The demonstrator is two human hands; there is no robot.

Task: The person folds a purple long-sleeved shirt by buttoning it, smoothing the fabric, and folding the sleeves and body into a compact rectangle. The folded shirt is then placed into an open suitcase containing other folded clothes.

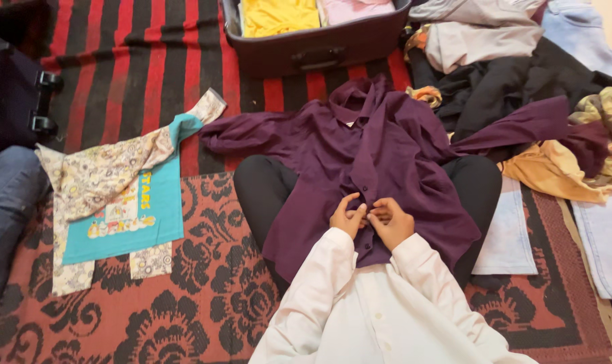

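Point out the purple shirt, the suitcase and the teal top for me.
Purple shirt (387, 145): head view, on its back panel below the collar.
Suitcase (312, 48): head view, on its dark front wall.
Teal top (161, 209): head view, on the plain teal front panel.

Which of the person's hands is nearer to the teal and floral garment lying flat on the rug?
Left. The left hand pinches the purple shirt placket on the side toward the teal garment; the right hand touches it just beyond, farther away.

A shirt (380, 162) lies on my lap; suitcase (306, 47) beyond it, clothes pile (514, 81) right, small top (127, 202) left.
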